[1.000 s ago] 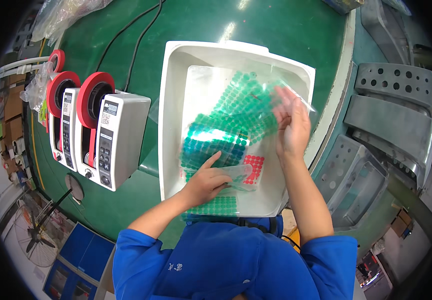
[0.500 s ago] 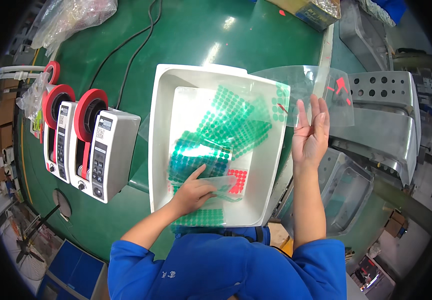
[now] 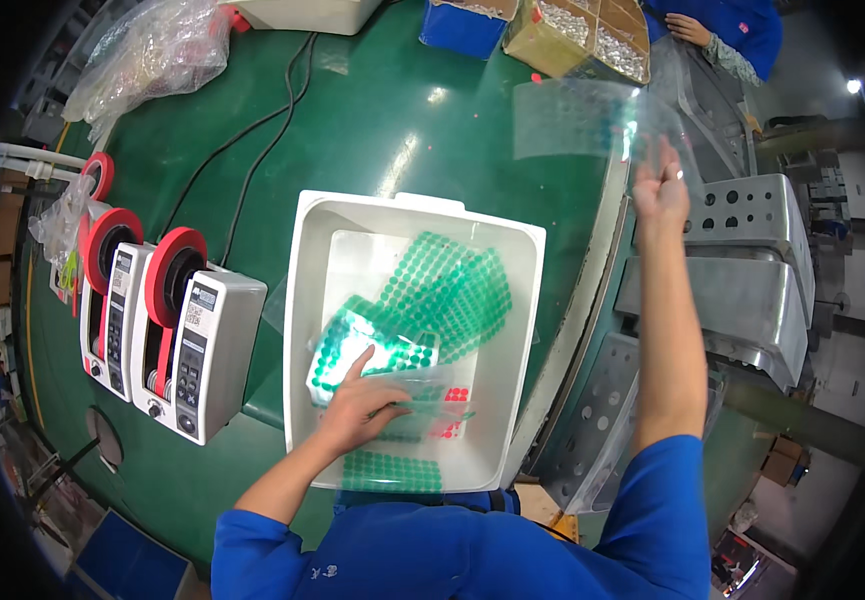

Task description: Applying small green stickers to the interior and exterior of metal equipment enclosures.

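A white plastic bin stands in front of me. Sheets of round green dot stickers on clear backing overlap inside it. Some red dot stickers show beside them. My left hand is in the bin, its index finger stretched over the shiny green sheets. Its thumb and other fingers pinch a curled clear plastic sheet. Beyond the bin's far right corner, my raised right hand holds a large clear film sheet. Motion blurs that hand and film slightly.
Two white tape dispensers with red tape rolls stand on the green table at left, near black cables. Boxes of small white parts lie at the far edge. Metal trays are at right. Another person's hand shows at far right.
My right hand has moved up and away to the right, carrying the clear film off the bin's rim. The whole view has shifted; the left hand stays in the bin.
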